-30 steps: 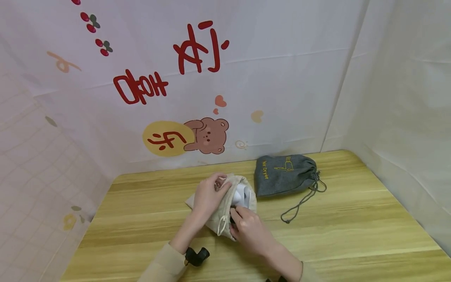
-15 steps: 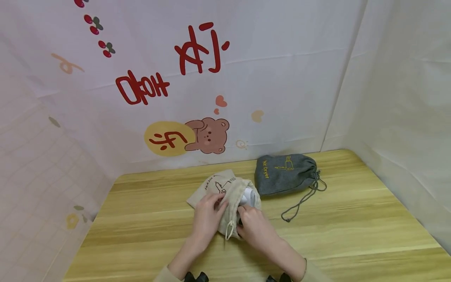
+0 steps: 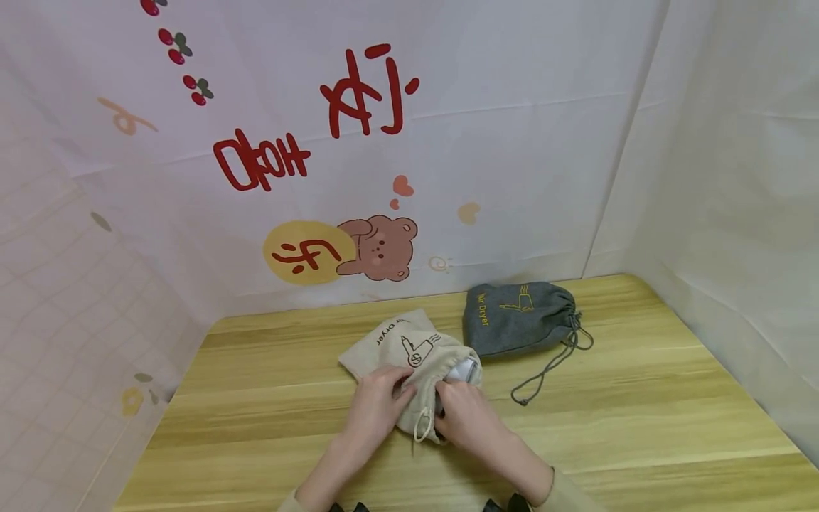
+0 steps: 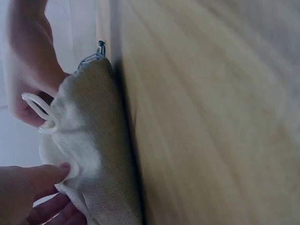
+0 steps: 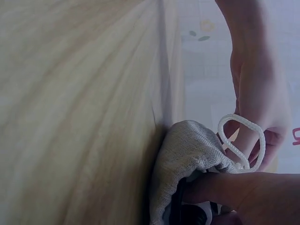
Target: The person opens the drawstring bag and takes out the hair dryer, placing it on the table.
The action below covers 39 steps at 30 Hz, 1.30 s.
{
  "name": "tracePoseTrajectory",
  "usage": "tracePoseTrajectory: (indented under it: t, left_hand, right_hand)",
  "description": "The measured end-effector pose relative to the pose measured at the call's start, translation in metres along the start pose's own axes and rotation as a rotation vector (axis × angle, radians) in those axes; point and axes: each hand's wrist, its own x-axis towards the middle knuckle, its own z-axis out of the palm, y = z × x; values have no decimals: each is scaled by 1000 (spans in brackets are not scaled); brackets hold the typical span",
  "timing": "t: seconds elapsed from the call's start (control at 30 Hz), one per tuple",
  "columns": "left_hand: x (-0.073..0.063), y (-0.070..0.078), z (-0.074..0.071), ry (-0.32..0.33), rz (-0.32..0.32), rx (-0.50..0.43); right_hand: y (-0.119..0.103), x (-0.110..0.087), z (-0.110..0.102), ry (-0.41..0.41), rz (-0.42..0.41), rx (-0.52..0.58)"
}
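A beige drawstring bag (image 3: 397, 348) with a hair dryer drawing lies on the table, its mouth toward the right. My left hand (image 3: 377, 402) pinches its cloth near the mouth, thumb on top in the left wrist view. A white hair dryer (image 3: 462, 370) shows partly in the opening; the bag hides the rest. Reaching into the mouth, my right hand (image 3: 470, 419) holds it with curled fingers, the fingertips hidden inside. The right wrist view shows a round black part (image 5: 194, 215) beside the thumb. A white cord loop (image 5: 262, 145) sticks out at the mouth's edge.
Behind and to the right lies a full grey drawstring bag (image 3: 518, 320), its cord (image 3: 544, 371) trailing toward the front. The wooden table (image 3: 256, 398) meets a white printed cloth wall (image 3: 525, 178) at the back and cloth at both sides.
The beige bag's mouth has shifted right and its printed side has come into view. My left hand has slid from the mouth's far edge toward me; my right hand has moved slightly right.
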Motion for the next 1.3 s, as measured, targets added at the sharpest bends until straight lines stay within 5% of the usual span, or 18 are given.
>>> tracePoseTrajectory:
  t: [0.3,0.57,0.8,1.03,1.3]
  left_hand:
    - [-2,0,1,10,32,47]
    - [1,-3,-2,74,53,9]
    - [4,-13,-4,109,41,-38]
    - [5,-21,-10,168,59,8]
    - [4,-17,-9,86,-21,-47]
  right_hand:
    - [-1,4,3,0,-9,-7]
    - [1,5,5,254,-122,-61]
    - [4,2,5,376,-173,-84]
    - [1,1,-5,406,-167,-22]
    - [-1,2,-4,384,-206,-91]
